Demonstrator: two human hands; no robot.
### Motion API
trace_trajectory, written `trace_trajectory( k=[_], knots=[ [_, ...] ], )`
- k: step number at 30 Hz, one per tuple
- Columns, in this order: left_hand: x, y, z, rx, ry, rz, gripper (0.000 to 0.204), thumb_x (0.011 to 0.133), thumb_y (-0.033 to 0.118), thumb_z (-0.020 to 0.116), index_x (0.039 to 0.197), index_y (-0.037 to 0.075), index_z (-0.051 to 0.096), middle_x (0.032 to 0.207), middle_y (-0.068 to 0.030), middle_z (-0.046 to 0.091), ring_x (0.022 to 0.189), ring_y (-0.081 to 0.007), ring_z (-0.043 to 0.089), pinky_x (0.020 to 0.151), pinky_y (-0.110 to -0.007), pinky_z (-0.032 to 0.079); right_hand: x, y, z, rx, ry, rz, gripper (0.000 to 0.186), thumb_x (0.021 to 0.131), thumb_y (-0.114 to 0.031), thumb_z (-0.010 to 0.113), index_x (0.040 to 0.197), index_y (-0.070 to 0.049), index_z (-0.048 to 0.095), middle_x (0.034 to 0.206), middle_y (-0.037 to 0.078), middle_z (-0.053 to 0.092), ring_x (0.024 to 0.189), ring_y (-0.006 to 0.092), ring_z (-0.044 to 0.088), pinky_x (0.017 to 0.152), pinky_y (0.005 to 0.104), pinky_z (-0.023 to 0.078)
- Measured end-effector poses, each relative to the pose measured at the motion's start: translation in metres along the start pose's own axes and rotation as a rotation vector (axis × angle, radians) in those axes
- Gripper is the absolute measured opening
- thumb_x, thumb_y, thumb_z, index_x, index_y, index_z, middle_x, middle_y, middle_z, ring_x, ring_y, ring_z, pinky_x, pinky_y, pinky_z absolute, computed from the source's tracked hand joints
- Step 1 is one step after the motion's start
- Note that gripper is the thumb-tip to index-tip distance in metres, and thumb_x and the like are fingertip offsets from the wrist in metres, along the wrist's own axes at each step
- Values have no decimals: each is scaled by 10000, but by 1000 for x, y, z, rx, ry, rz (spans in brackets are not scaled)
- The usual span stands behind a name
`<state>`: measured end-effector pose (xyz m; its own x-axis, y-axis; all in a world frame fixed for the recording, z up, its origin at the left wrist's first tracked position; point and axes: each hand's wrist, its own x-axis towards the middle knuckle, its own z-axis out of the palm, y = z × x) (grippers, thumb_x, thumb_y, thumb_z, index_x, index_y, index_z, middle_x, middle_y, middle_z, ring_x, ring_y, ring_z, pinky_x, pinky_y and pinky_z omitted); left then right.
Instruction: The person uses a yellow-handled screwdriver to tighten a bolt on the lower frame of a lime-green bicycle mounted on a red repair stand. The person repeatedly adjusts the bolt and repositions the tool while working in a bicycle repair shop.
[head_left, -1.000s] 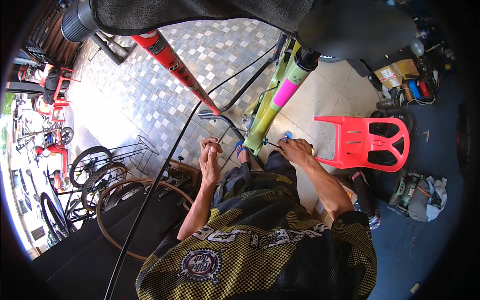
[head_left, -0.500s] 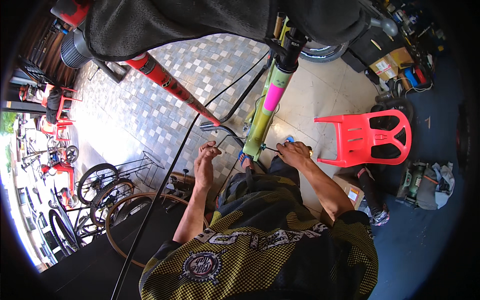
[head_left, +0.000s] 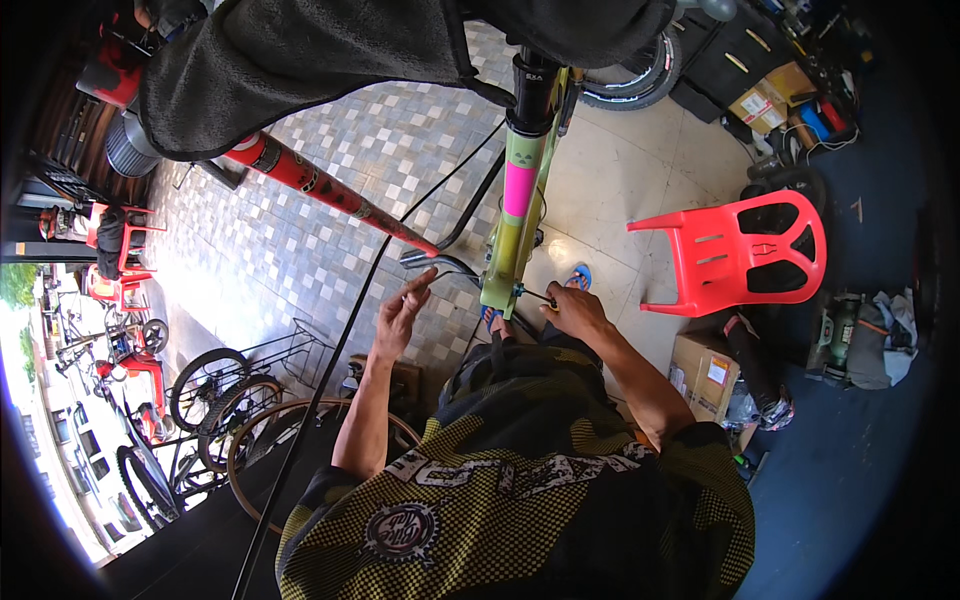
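Note:
A yellow-green bicycle frame (head_left: 507,235) with a pink band slants down in front of me. My right hand (head_left: 577,312) is closed around a thin dark rod-like tool (head_left: 537,296), whose tip meets a small teal fitting (head_left: 519,290) at the frame's lower end. Left of that end, my left hand (head_left: 402,318) is raised with its fingers bent. A thin dark cable (head_left: 458,272) runs from its fingertips towards the frame, seemingly pinched there. The exact fingertip contact is too small to make out.
A red stand pole (head_left: 330,195) slopes in from the left, below a dark cloth (head_left: 300,70). A red plastic chair (head_left: 700,265) lies on its side at right, beside a cardboard box (head_left: 706,372). Bicycle wheels (head_left: 208,390) stand at lower left. A long black cable (head_left: 330,370) crosses the left side.
My view has shifted, so the bicycle frame sits further left and looks more upright. Both hands appear slightly further left and keep about the same hold.

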<state>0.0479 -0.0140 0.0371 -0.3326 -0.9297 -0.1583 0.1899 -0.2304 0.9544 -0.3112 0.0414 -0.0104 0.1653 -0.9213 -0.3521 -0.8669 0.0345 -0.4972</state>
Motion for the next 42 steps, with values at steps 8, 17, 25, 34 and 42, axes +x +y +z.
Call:
trace_trajectory(
  k=[8,17,25,34,42],
  knots=[
    [87,11,8,379,-194,99,492,1099,393,496,1295,-22,674,1217,-122,737,1053,-153,657,1027,-336,479,6,27,21,428,62,-60,445,848,-372,813,1103,-55,633,873,115,714,758,273,705,739,393,547],
    [68,-30,23,142,-36,177,589,1113,464,397,1307,-34,645,991,-34,704,862,-71,545,1123,-356,360,18,39,6,1296,-602,261,247,990,-262,709,1085,-42,654,866,81,712,798,160,700,679,296,572],
    [70,-64,20,54,72,151,622,1127,473,307,1152,-35,665,1035,-135,722,1277,-268,585,1135,-404,370,14,56,-2,1327,-977,383,363,977,-288,691,1279,-89,657,966,88,749,834,180,721,704,302,587],
    [66,-68,48,308,234,245,638,1130,478,251,1151,-28,639,1199,-178,684,1229,-265,601,1122,-388,377,22,55,12,1084,-796,237,246,903,-206,741,1088,-47,716,688,34,649,592,127,647,568,268,527],
    [78,-92,38,401,287,283,650,1098,582,186,871,46,474,763,-52,482,733,-175,490,795,-366,465,15,42,2,715,-489,34,238,805,-254,757,958,-74,726,740,37,682,615,139,641,595,302,513]
  ],
)
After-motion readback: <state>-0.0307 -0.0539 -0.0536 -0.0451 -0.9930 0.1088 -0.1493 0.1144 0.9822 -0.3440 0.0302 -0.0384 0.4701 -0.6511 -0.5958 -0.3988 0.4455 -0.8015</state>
